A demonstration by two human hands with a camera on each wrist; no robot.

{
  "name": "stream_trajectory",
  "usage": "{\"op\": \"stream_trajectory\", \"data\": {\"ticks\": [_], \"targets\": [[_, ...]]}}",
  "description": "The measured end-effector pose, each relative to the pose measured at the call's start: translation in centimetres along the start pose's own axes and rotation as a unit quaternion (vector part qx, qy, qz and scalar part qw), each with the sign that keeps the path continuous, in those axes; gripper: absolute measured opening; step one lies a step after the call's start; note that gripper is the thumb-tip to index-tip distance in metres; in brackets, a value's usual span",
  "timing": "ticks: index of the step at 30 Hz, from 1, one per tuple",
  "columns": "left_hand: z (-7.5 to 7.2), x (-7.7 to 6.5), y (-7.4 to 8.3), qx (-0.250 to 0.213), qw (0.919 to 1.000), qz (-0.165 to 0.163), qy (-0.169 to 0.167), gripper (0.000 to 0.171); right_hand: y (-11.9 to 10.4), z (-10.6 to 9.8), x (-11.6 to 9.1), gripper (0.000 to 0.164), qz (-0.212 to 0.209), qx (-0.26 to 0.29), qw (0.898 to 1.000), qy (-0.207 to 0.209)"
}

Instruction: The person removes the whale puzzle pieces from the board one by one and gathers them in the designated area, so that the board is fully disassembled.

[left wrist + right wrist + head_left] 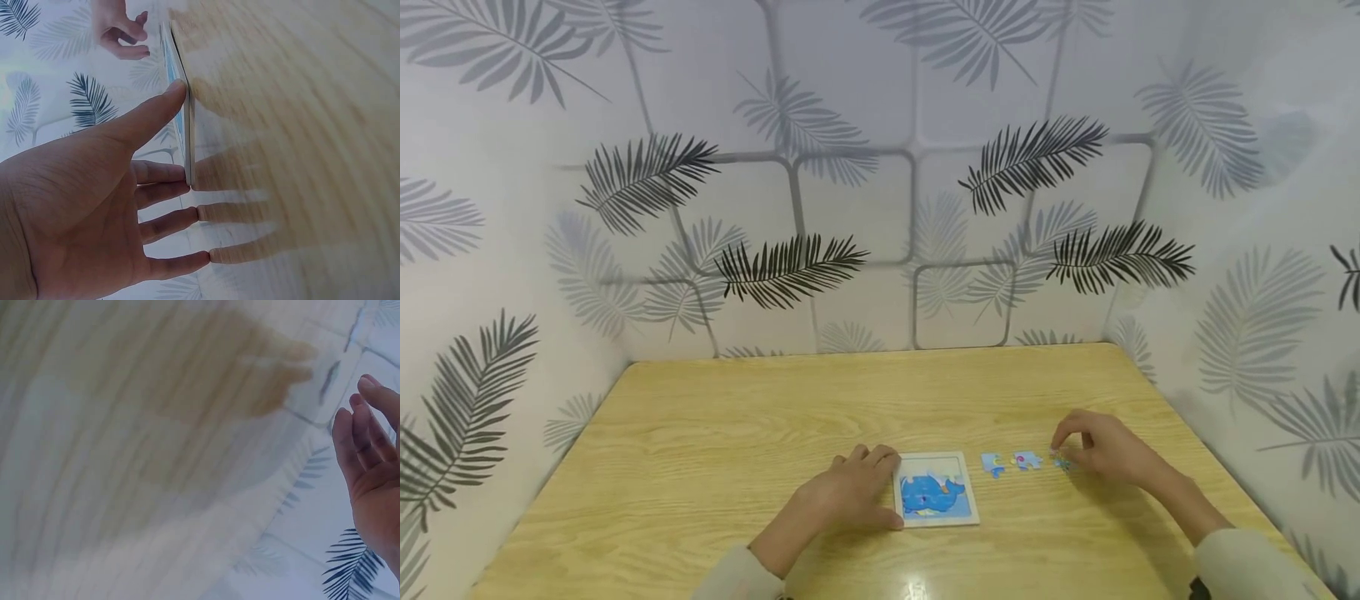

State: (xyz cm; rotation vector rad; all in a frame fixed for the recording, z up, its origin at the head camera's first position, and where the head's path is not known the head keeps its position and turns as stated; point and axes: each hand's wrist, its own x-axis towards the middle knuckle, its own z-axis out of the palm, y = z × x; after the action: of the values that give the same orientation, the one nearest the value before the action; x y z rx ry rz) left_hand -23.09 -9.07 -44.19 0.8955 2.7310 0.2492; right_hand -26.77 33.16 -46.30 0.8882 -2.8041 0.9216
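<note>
In the head view my left hand (857, 485) holds a square puzzle board (973, 500) by its left side. The thumb rests at the near left corner and the index finger at the far left corner; the left wrist view shows the other fingertips on the table. A blue whale picture fills much of the white-framed board. My right hand (1108, 450) hovers over a small blue puzzle piece (1063, 463). In the right wrist view, thumb and fingers stand apart, above a piece (329, 381) lying on the table.
Two more puzzle pieces, one blue (992, 464) and one with a pink mark (1026, 460), lie between the board and my right hand. The wood-grain table (715, 433) ends at a leaf-patterned wall (865, 308) behind and at both sides.
</note>
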Motion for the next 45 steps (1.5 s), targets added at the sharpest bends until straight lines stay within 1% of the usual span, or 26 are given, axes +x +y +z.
{"op": "stream_trajectory", "data": {"ticks": [3, 5, 7, 10, 14, 17, 20, 24, 27, 32, 38, 43, 45], "targets": [[0.0, 0.0, 0.0, 0.000, 1.0000, -0.002, -0.002, 0.084, -0.9, 0.6, 0.9, 0.018, 0.007, 0.028, 1.000, -0.004], [0.0, 0.0, 0.0, 0.000, 1.0000, -0.002, -0.002, 0.084, -1.7, 1.2, 1.7, 0.024, 0.013, 0.069, 0.997, -0.026], [0.0, 0.0, -0.1, -0.001, 1.0000, -0.002, -0.003, 0.084, -2.6, 2.0, 2.5, 0.031, 0.014, 0.108, 0.993, -0.053], [0.1, 0.1, -0.1, 0.002, 1.0000, 0.000, -0.002, 0.084, -4.3, 3.3, 3.7, 0.040, 0.023, 0.158, 0.982, -0.100], [0.1, 0.2, 0.0, 0.013, 0.9999, -0.001, 0.002, 0.084, -6.5, 5.3, 5.4, 0.045, 0.028, 0.181, 0.974, -0.134], [0.2, 0.3, -0.1, 0.018, 0.9998, -0.004, 0.003, 0.084, -8.2, 6.7, 6.6, 0.045, 0.028, 0.185, 0.971, -0.147], [0.2, 0.4, -0.2, 0.019, 0.9998, -0.005, 0.002, 0.084, -9.8, 8.0, 7.5, 0.042, 0.016, 0.180, 0.972, -0.153], [0.2, 0.4, -0.3, 0.011, 0.9999, -0.002, -0.003, 0.083, -11.6, 9.4, 8.2, 0.037, -0.001, 0.179, 0.971, -0.157], [0.4, 0.4, -0.5, 0.011, 0.9999, 0.004, -0.005, 0.083, -12.5, 10.4, 8.6, 0.032, -0.004, 0.178, 0.972, -0.154], [0.3, 0.4, -0.5, 0.018, 0.9998, 0.010, -0.002, 0.083, -13.3, 11.1, 8.9, 0.025, 0.005, 0.156, 0.977, -0.143], [0.2, 0.5, -0.3, 0.014, 0.9999, 0.003, -0.008, 0.084, -13.5, 11.2, 8.8, 0.030, 0.005, 0.122, 0.980, -0.155], [0.1, 0.7, -0.2, 0.013, 0.9997, -0.009, -0.020, 0.085, -13.5, 11.2, 8.9, 0.031, -0.004, 0.117, 0.981, -0.154], [0.2, 0.7, -0.3, 0.011, 0.9996, -0.009, -0.025, 0.085, -13.5, 11.2, 8.8, 0.031, -0.010, 0.115, 0.982, -0.151]]}}
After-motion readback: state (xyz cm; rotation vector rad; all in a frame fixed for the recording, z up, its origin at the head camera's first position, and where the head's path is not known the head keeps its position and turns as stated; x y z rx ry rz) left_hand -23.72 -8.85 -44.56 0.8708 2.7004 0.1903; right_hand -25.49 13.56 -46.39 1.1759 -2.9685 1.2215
